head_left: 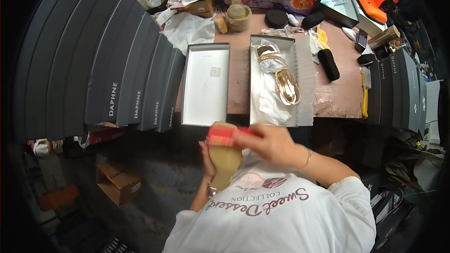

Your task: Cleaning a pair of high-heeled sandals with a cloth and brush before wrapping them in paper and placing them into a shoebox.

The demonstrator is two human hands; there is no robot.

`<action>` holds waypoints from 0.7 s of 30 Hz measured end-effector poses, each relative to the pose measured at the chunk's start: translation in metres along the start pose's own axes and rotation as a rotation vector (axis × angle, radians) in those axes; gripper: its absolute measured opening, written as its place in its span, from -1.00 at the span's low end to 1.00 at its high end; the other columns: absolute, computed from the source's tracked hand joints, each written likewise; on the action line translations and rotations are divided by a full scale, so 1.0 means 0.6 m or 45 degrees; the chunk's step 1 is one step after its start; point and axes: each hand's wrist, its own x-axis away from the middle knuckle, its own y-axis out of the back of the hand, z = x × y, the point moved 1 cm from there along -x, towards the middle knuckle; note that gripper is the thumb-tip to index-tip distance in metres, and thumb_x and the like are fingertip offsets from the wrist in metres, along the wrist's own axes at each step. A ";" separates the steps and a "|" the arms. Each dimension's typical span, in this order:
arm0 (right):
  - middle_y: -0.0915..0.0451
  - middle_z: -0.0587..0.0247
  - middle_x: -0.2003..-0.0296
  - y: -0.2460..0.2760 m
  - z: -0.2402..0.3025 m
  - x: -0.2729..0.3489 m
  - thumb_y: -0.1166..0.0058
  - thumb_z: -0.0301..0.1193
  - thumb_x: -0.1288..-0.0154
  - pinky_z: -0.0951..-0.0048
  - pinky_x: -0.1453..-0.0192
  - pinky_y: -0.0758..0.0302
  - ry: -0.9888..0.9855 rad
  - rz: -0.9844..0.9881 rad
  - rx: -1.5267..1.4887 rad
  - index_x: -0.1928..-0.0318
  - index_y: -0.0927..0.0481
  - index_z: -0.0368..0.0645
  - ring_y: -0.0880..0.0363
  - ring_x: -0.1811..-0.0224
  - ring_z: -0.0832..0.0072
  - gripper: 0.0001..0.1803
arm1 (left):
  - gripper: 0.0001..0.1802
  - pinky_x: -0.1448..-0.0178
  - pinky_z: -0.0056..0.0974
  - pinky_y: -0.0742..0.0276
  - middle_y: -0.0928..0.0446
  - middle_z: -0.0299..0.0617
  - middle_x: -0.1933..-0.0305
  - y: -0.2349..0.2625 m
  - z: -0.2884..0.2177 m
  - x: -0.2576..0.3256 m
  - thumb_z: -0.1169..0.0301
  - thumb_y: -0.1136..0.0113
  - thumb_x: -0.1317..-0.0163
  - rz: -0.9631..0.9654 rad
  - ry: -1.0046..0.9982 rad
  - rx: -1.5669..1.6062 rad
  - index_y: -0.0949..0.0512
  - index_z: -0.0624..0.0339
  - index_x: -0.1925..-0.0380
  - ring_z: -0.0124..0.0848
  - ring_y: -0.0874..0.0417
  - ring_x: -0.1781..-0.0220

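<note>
Starting nearest the body, a tan-soled sandal (226, 159) is held sole-up just above the chest of a white printed shirt (276, 215), below the table edge. The left hand (207, 159) is wrapped around the sandal's left side from beneath, with the fingers curled on its edge; only part of that hand is seen. The right hand (269, 143) is closed on a pink-red block (224, 137), blurred in the picture, which is pressed flat across the upper end of the sole. Just beyond the hands, at the near edge of the brown worktable (335, 98), an open shoebox (276, 82) is set, lined with white tissue, and a second gold strappy sandal (281, 75) is laid inside it. Beside it on the left, the box's lid (206, 84) is placed inner side up. Stacks of dark grey shoeboxes (117, 70) are ranged to the left, and more (401, 89) to the right. Farther back, a small bottle (236, 2), black rounded items and loose wrappings are scattered.
</note>
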 end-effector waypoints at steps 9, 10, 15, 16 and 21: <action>-0.53 0.13 0.30 0.026 -0.084 0.011 -0.16 -0.26 -0.28 0.26 0.36 -0.54 -0.298 -0.103 0.006 -0.16 -0.54 0.09 -0.58 0.43 0.18 -0.57 | -0.23 0.02 -0.23 -0.60 -0.54 0.03 0.00 -0.009 -0.126 -0.073 0.06 -0.15 -0.29 -0.076 -0.326 -0.795 -0.18 0.27 -0.36 -0.30 -0.63 0.06; -0.53 0.13 0.29 0.028 -0.080 0.019 -0.17 -0.27 -0.27 0.26 0.34 -0.53 -0.311 -0.090 -0.055 -0.17 -0.54 0.08 -0.58 0.42 0.17 -0.57 | -0.22 -0.10 -0.23 -0.52 -0.52 0.00 -0.02 0.000 -0.157 -0.112 0.17 -0.22 -0.25 -0.154 -0.471 -1.188 -0.18 0.26 -0.37 -0.33 -0.58 -0.01; -0.52 0.09 0.26 0.024 -0.082 0.054 -0.18 -0.39 -0.27 0.32 0.21 -0.50 -0.485 -0.253 -0.260 -0.18 -0.52 -0.01 -0.54 0.31 0.23 -0.55 | -0.10 -0.37 0.05 -0.23 -0.31 0.08 -0.32 -0.048 -0.198 -0.261 0.14 -0.35 -0.10 -0.391 -0.629 -2.785 -0.18 0.13 -0.40 -0.05 -0.33 -0.34; -0.52 0.10 0.26 0.024 -0.082 0.061 -0.18 -0.41 -0.27 0.35 0.19 -0.49 -0.512 -0.327 -0.311 -0.19 -0.52 -0.03 -0.54 0.30 0.26 -0.55 | -0.07 -0.41 0.12 -0.13 -0.25 0.11 -0.37 -0.054 -0.173 -0.275 0.13 -0.37 -0.07 -0.450 -0.758 -3.163 -0.16 0.10 -0.41 0.02 -0.25 -0.40; -0.54 0.13 0.19 0.036 -0.126 0.093 -0.17 -0.47 -0.27 0.44 0.11 -0.45 -0.714 -0.685 -0.533 -0.18 -0.51 -0.15 -0.52 0.22 0.45 -0.56 | -0.50 -0.46 0.03 -0.12 -0.40 0.05 -0.24 -0.090 -0.020 -0.360 0.58 -0.12 -0.04 0.750 -0.870 -2.945 -0.48 0.28 -0.08 -0.02 -0.28 -0.39</action>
